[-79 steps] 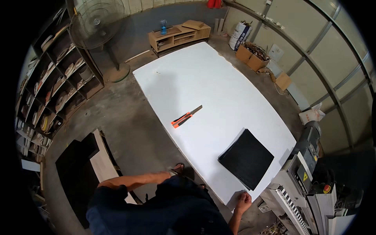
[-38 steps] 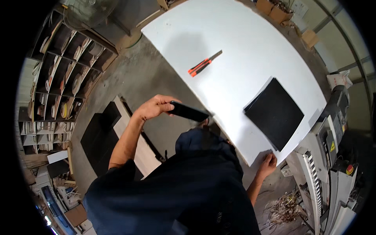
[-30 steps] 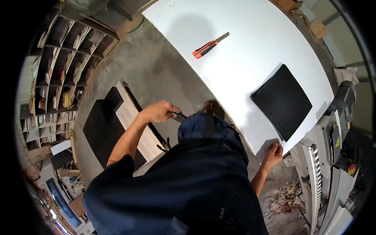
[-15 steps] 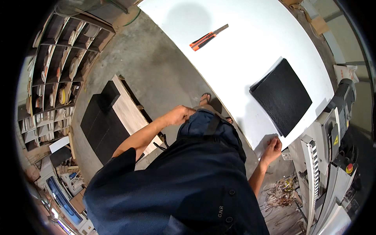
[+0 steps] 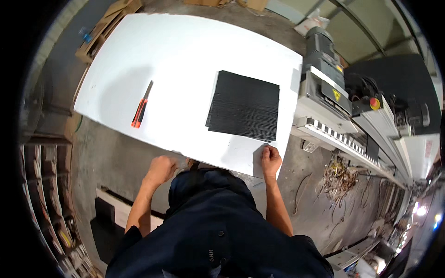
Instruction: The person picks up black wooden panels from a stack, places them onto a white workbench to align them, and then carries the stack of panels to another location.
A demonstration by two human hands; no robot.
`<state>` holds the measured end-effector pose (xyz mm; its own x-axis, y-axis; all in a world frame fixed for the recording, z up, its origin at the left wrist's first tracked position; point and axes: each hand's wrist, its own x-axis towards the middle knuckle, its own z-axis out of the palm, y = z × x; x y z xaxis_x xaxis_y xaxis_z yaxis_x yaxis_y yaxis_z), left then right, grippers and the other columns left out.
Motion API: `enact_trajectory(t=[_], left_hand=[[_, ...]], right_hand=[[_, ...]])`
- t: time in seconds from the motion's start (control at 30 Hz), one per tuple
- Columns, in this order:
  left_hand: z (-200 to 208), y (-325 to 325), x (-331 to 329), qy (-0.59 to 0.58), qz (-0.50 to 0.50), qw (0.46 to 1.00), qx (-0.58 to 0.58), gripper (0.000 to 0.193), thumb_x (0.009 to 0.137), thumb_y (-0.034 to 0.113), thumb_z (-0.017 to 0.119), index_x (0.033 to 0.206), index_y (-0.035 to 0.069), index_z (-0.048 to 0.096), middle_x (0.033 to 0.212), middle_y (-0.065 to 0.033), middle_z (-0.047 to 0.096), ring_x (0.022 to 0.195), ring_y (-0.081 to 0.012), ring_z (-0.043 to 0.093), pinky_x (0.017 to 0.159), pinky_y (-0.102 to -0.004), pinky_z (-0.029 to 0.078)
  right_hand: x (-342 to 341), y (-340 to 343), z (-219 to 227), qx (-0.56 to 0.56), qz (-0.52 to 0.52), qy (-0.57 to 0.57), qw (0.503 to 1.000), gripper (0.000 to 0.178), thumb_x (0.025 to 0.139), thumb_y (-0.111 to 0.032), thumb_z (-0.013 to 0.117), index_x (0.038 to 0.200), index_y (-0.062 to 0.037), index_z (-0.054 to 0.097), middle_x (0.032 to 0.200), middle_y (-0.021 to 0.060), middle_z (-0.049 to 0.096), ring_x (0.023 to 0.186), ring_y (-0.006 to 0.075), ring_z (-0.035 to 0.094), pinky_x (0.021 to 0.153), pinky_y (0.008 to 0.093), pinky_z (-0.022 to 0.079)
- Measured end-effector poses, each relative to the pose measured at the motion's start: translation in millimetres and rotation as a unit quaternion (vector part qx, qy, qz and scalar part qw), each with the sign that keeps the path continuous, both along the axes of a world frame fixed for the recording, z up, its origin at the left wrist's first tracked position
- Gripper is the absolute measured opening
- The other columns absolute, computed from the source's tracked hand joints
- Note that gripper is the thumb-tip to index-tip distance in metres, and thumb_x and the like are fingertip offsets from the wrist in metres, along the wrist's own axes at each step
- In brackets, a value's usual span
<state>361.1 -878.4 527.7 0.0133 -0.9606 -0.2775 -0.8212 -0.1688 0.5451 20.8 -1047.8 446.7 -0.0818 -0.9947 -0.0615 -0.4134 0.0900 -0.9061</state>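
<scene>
A stack of black, wood-grained square sheets (image 5: 244, 105) lies on the right part of the white table (image 5: 185, 51), its edges slightly uneven. Just in front of the stack's near right corner is my right hand (image 5: 271, 162), over the table's front right corner. Its fingers are closed, and whatever they may pinch is hidden. My left hand (image 5: 161, 170) hovers by the table's front edge, left of my body, with fingers curled and nothing showing in it. An orange and black utility knife (image 5: 140, 111) rests on the table's left half, blade pointing away from me.
Right of the table stands a grey machine (image 5: 324, 99) with a motor and a red stop button (image 5: 374, 103). Scrap strips (image 5: 340, 178) litter the floor beside it. Black boards (image 5: 104, 231) lie at lower left, near a shelf rack (image 5: 51, 199) holding rolls.
My body and view have turned to the right, so the table now lies straight ahead. My left hand has moved away from my trousers toward the table's edge. My right hand stays near the stack.
</scene>
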Motion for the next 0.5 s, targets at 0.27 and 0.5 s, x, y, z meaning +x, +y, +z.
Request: enact_trajectory(t=[0.27,0.5], left_hand=[[0,-124,-39,-0.053,0.031,0.987,-0.152,0.066,0.070,0.015,0.074,0.130,0.009,0.048,0.128,-0.0212,0.046,0.114,-0.0365,0.045,0.093,-0.0406,0.042],[-52,-147,-36,-0.054,-0.016,0.987,-0.152,0.069,0.067,0.007,0.072,0.131,0.001,0.045,0.116,-0.0241,0.049,0.104,-0.0380,0.050,0.089,-0.0408,0.045]], right_hand=[[-20,-37,-5,-0.046,-0.035,0.050,0.997,0.044,0.076,-0.011,0.069,0.116,0.0001,0.054,0.097,0.0133,0.058,0.081,0.0234,0.059,0.071,0.0317,0.049],[-20,-48,11,-0.099,0.124,0.165,0.973,0.043,0.071,-0.010,0.068,0.112,-0.0043,0.056,0.097,0.0149,0.059,0.078,0.0302,0.061,0.070,0.0376,0.049]])
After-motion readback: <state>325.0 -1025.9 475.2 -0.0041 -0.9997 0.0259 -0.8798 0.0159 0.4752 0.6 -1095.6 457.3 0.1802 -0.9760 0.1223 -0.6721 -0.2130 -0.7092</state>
